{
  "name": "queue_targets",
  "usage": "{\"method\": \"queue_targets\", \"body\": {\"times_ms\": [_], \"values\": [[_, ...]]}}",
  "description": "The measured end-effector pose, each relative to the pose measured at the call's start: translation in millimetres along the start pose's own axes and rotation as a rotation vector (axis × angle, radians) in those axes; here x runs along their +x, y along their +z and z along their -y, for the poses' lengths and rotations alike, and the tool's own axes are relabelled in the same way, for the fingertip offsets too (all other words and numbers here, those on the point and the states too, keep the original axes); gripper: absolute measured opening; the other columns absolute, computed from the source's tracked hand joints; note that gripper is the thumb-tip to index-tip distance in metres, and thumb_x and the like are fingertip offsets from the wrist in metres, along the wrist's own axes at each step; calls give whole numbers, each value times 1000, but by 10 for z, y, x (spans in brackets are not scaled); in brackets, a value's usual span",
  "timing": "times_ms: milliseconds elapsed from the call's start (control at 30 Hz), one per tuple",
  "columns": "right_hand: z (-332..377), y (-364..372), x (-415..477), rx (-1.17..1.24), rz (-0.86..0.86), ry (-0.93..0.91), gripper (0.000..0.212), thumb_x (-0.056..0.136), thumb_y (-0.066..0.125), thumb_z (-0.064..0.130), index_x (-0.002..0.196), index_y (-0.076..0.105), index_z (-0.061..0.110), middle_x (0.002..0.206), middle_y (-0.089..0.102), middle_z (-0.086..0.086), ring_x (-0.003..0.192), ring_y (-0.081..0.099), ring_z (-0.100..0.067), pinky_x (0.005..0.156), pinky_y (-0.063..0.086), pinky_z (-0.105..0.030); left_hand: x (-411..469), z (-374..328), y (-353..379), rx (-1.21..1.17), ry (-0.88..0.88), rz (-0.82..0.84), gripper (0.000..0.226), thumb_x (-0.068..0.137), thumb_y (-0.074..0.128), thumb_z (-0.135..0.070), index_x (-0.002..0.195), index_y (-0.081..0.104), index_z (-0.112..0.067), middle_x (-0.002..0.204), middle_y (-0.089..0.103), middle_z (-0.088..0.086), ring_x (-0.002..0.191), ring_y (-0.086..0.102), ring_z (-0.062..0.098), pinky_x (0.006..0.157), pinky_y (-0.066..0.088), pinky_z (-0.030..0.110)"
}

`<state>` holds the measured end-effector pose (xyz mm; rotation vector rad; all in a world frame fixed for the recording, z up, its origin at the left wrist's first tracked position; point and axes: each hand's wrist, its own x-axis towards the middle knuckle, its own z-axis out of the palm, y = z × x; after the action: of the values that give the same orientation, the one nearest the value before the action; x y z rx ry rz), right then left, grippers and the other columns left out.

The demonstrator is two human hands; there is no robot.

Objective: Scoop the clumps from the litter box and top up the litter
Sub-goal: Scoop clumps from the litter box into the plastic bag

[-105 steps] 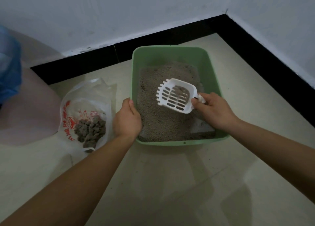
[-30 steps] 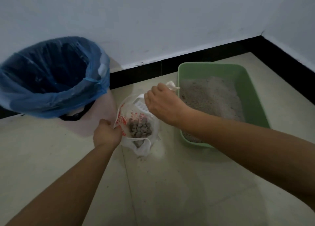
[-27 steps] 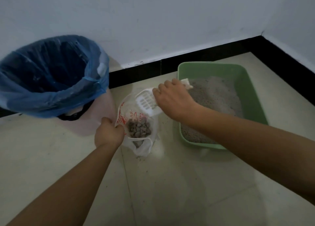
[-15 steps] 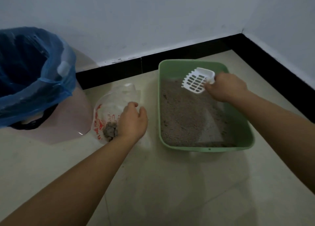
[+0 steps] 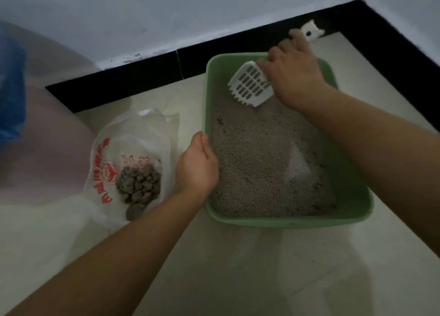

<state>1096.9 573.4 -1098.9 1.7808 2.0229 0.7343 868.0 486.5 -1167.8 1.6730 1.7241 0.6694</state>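
Right hand (image 5: 294, 77) clamps white slotted plastic scoop (image 5: 250, 87), twelve o'clock in green plastic litter box (image 5: 285, 221); left hand (image 5: 196, 168) clamps its nine o'clock rim.

Right hand (image 5: 294, 77) grips white scoop (image 5: 251, 87) at upper centre, teeth in the litter (image 5: 262, 160); left hand (image 5: 196, 168) holds the green litter box (image 5: 285, 221) left rim

Pale floor (image 5: 238, 268): green litter box (image 5: 285, 222), printed plastic bag (image 5: 142, 134) alongside, bin (image 5: 47, 149) far left.
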Motion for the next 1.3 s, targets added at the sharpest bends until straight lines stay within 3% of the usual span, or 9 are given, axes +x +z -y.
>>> {"method": "queue_targets", "body": {"times_ms": [67, 233, 400, 467, 733, 800, 967, 1067, 1300], "values": [[57, 73, 244, -27, 2, -115, 50, 73, 79, 34, 119, 62, 23, 104, 66, -6, 109, 58, -28, 115, 24, -46, 7, 3, 8, -14, 19, -8, 32, 104, 24, -36, 89, 47, -20, 69, 53, 1, 65, 54, 21, 59, 42, 34], [68, 160, 699, 17, -40, -339, 51, 76, 78, 27, 124, 62, 24, 115, 66, -8, 120, 53, -31, 117, 20, -48, -8, 7, 20, -74, 14, 0, 33, 104, 25, -37, 87, 48, -20, 70, 53, -3, 66, 52, 11, 60, 42, 34], [178, 300, 609, 287, 158, -484, 36, 90, 66, 30, 125, 60, 28, 111, 67, -2, 112, 55, -27, 113, 29, -48, -12, 4, 11, -95, -8, 29, 33, 105, 25, -37, 82, 46, -24, 68, 50, -5, 61, 48, 5, 55, 37, 29], [223, 318, 437, 376, 153, -496, 38, 93, 61, 32, 130, 59, 27, 114, 65, -2, 114, 53, -27, 112, 27, -46, -10, 0, 2, -106, -13, 29, 33, 105, 25, -36, 80, 44, -25, 68, 49, -6, 62, 47, 4, 55, 34, 29], [484, -26, 57, 420, 169, -629, 45, 94, 35, 42, 130, 59, 30, 116, 62, 4, 117, 48, -22, 115, 19, -43, 13, 47, 30, -154, -4, -7, 33, 104, 27, -37, 94, 53, -21, 82, 56, -4, 81, 56, 21, 70, 45, 35], [511, -123, 32, 426, 192, -660, 42, 95, 38, 39, 131, 58, 31, 116, 60, 5, 117, 45, -21, 115, 16, -42, 15, 56, 35, -170, -2, -16, 33, 104, 27, -38, 92, 53, -21, 81, 58, -2, 81, 57, 23, 71, 47, 37], [526, -196, -63, 494, 215, -662, 35, 96, 48, 27, 129, 60, 31, 112, 57, 6, 117, 42, -21, 113, 12, -39, 26, 83, 47, -177, -13, -31, 38, 103, 26, -42, 98, 56, -19, 87, 63, 4, 83, 59, 26, 72, 49, 39], [514, -174, -180, 570, 260, -623, 35, 96, 50, 24, 128, 62, 30, 109, 59, 5, 114, 43, -20, 111, 13, -39, 21, 92, 58, -166, -20, -41, 41, 103, 26, -41, 101, 56, -13, 86, 60, 7, 85, 58, 30, 66, 39, 33], [462, 40, -602, 855, 328, -425, 35, 94, 51, 20, 125, 64, 28, 100, 64, 5, 106, 46, -19, 110, 16, -41, 8, 60, 29, -153, -57, -32, 35, 104, 26, -40, 95, 53, -21, 74, 50, -8, 76, 51, 19, 66, 34, 30]]}}
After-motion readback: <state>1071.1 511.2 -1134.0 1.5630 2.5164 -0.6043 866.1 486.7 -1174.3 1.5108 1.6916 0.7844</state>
